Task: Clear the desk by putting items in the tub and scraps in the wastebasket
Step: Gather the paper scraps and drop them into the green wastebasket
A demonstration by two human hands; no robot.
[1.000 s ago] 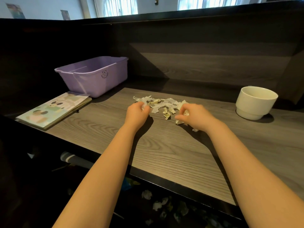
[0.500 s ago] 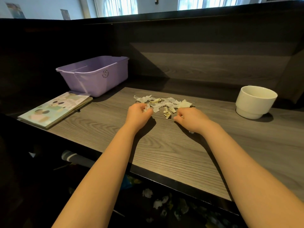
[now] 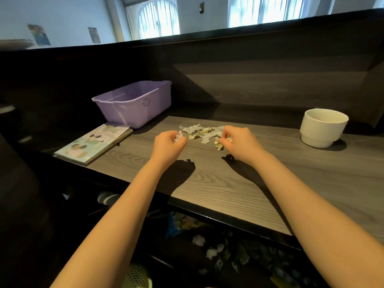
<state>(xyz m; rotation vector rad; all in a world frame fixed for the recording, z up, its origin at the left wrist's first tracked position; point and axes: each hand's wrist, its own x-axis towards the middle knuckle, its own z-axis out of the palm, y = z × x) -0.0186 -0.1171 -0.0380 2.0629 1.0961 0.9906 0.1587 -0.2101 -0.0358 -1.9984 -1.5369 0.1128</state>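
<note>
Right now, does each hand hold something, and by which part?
The left hand pinches a white scrap in its fingertips; the right hand pinches another scrap at the pile's right end. Which part is unclear.

Green mesh basket (image 3: 137, 276) half off bottom edge

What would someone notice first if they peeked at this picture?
Probably the two hands in the middle of the desk: the left hand and the right hand each pinch bits from the pile of paper scraps lying between them. Next comes the purple tub at the back left, a picture book just in front of it, and the white cup at the far right.
</note>
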